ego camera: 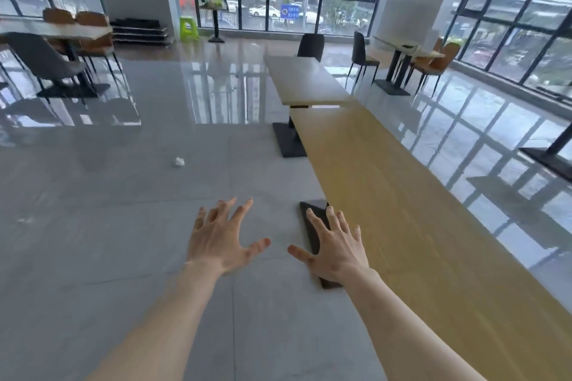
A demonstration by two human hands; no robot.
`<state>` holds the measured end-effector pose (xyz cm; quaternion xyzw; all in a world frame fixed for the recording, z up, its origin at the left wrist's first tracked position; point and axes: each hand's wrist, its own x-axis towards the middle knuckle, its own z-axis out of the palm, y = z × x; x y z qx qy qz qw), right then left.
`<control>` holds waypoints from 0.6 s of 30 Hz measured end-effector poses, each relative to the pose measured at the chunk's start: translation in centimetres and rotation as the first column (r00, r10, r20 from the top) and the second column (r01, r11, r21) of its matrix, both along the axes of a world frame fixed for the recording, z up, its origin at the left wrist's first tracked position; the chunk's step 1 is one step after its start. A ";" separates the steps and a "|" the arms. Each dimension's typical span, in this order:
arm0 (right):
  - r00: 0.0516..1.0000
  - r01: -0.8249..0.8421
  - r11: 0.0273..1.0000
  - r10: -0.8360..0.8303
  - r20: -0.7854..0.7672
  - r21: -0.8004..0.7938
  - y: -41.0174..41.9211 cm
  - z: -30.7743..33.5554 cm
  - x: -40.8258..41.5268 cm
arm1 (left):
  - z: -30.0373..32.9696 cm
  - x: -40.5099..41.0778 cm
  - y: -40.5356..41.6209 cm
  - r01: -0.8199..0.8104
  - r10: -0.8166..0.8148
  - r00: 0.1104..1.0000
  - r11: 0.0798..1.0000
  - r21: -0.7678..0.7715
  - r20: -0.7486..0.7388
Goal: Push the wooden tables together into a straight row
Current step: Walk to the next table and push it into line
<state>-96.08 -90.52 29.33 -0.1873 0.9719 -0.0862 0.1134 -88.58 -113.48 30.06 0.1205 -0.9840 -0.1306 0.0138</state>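
Observation:
A long wooden tabletop (418, 210) runs from the lower right toward the middle of the room. Beyond its far end stands another wooden table (305, 79), shifted a little to the left, with a narrow gap between the two tops. My left hand (221, 240) hovers over the grey floor with fingers spread, holding nothing. My right hand (335, 249) is also spread and empty, just left of the near table's long edge, above its black base plate (314, 226). Neither hand touches a table.
The far table's black base (289, 139) sits on the glossy floor. Dark chairs (311, 45) stand behind it. More tables and chairs stand at the left (58, 49) and right (411, 59). A crumpled white scrap (179, 161) lies on the floor. Another table base (548, 161) is at the right edge.

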 end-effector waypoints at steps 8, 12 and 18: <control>0.997 0.067 0.998 -0.067 -0.027 -0.020 -12.0 -1.3 -24.3 | -1.2 -24.6 -12.8 0.057 -0.057 0.998 0.998 -0.020 -0.023; 0.995 0.095 0.994 -0.097 -0.025 -0.046 -17.2 -0.9 -38.6 | -0.8 -39.1 -17.8 0.073 -0.074 0.997 0.997 -0.037 -0.018; 0.993 0.103 0.993 -0.106 -0.050 -0.058 -25.4 2.1 -58.4 | 2.4 -59.4 -25.6 0.104 -0.107 0.993 0.993 -0.055 -0.057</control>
